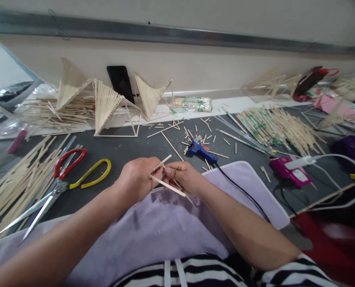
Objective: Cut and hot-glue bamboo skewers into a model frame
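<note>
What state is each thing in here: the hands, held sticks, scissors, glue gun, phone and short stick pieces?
Left hand: closed on sticks
Right hand: pinching, beside the left
Held sticks: at an angle to each other
Scissors: open, lying unheld
Glue gun: lying unheld; power unclear
Phone: propped up, screen dark
Short stick pieces: loose, scattered

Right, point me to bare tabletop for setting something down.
Bare gray tabletop shows between the scissors, left hand and nearest stick frame; a smaller patch lies beyond the cloth, between glue gun and magenta device. Stick pieces crowd around the glue gun; long sticks crowd the left.
</note>
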The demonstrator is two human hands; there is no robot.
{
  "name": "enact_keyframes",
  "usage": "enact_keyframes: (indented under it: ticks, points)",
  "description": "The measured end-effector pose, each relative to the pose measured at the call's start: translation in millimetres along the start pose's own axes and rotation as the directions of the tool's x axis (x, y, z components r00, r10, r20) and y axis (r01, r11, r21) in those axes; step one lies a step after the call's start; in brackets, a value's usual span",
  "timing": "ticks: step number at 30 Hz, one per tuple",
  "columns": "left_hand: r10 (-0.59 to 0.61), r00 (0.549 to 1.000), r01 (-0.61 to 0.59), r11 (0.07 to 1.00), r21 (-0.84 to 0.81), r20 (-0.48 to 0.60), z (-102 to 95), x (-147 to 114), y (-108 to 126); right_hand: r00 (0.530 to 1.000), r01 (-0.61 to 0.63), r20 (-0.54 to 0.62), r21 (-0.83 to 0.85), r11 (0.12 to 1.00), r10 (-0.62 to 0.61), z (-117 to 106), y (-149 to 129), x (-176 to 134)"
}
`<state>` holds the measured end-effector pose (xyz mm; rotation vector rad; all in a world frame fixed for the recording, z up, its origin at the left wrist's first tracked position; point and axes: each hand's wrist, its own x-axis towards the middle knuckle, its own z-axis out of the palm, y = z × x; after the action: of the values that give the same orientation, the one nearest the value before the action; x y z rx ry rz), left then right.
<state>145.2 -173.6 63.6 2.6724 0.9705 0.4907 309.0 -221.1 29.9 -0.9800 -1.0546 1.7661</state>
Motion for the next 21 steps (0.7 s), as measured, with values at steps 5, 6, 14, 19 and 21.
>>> enact_keyframes:
  ticks: [5, 6, 14, 19, 21]
  points:
    - [-0.117, 0.993, 0.108, 0.968, -0.226, -0.028, 0.8, -1.1, 3.1, 1.0, 0.007, 0.03, 0.103, 0.995, -0.01, 1.3, 0.3, -0.3]
    - [-0.148, 0.989, 0.14, 0.939, -0.316, -0.003, 0.0, -0.4, 3.4, 0.998, 0.013, 0.052, 0.122, 0.992, -0.02, 0.9, 0.1, -0.5]
    - [-0.113, 0.974, 0.218, 0.726, -0.653, 0.199, -15.1, 8.7, -1.2, 0.994, 0.032, 0.096, 0.155, 0.987, -0.048, -6.9, 0.1, 0.8]
    - [-0.207, 0.948, 0.319, 0.629, -0.709, 0.243, -12.5, 10.1, -3.8, 0.992, 0.074, 0.088, 0.159, 0.984, -0.089, -6.2, 1.5, 3.7]
    - [-0.256, 0.941, 0.337, 0.621, -0.707, 0.223, -8.1, 9.7, -4.3, 0.991, 0.081, 0.09, 0.16, 0.984, -0.096, -4.7, 2.6, 4.3]
